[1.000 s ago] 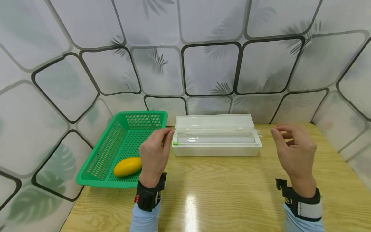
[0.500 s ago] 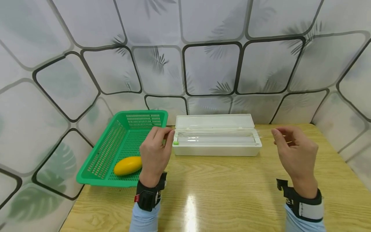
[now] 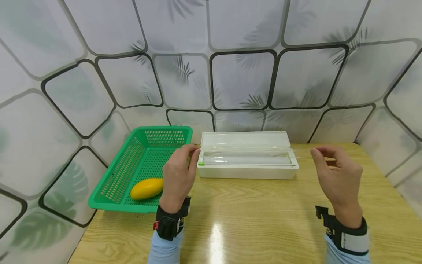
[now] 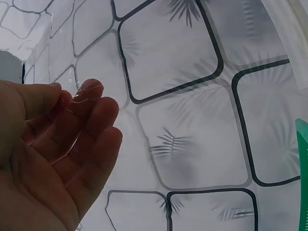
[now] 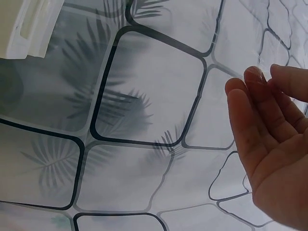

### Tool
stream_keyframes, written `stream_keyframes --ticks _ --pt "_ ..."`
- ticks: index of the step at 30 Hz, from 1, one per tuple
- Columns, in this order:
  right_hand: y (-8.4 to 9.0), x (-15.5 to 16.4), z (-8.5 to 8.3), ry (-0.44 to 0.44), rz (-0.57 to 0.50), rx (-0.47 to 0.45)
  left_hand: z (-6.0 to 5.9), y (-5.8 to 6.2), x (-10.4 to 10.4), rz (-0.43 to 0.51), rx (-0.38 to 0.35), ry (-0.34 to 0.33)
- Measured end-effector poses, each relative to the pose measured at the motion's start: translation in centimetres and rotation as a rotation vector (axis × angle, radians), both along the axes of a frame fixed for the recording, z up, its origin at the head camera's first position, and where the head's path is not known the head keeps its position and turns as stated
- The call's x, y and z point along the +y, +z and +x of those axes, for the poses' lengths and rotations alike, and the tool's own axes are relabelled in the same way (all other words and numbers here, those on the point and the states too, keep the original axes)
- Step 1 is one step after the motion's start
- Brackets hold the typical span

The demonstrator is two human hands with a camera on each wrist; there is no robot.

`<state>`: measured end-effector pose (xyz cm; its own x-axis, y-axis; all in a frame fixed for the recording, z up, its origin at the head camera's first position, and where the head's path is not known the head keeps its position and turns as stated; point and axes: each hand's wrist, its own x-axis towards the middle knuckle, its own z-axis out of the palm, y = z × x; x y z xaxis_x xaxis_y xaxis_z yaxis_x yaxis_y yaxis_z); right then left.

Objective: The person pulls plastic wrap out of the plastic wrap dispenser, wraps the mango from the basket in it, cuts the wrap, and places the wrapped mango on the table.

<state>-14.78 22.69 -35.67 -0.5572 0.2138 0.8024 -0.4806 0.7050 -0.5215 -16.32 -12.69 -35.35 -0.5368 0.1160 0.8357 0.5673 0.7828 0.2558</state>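
Note:
Clear cling film [image 4: 82,92] stretches between my two hands, hard to make out against the background. My left hand [image 3: 178,174] pinches one corner of it between thumb and index finger; the left wrist view shows the crinkled edge there. With thumb and fingertips, my right hand [image 3: 339,179] pinches the other end, at the box's right side. Between the hands, farther back, stands a long white cling film dispenser [image 3: 247,173], its lid [image 3: 244,139] raised. A film roll [image 3: 250,160] and a small green cutter slider [image 3: 201,163] show inside it.
A green plastic basket [image 3: 112,205] stands on the left of the wooden table [image 3: 250,216], partly behind my left hand. In it lies a yellow oval fruit [image 3: 147,189], perhaps a mango. A patterned wall [image 3: 244,80] closes off the back.
Both hands keep their pinch and stay almost in place; the right has drifted very slightly right. The head view has shifted a little. Box, basket and fruit stay put.

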Motion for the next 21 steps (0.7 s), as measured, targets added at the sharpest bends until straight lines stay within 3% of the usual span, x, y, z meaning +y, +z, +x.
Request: stream_keyframes --ticks 11,21 --pt "-0.33 0.11 -0.24 0.073 -0.038 -0.004 0.26 0.07 -0.05 -0.002 0.021 0.010" --pt "-0.44 0.28 -0.51 0.054 -0.064 0.028 0.36 0.12 0.01 -0.001 0.044 0.013"
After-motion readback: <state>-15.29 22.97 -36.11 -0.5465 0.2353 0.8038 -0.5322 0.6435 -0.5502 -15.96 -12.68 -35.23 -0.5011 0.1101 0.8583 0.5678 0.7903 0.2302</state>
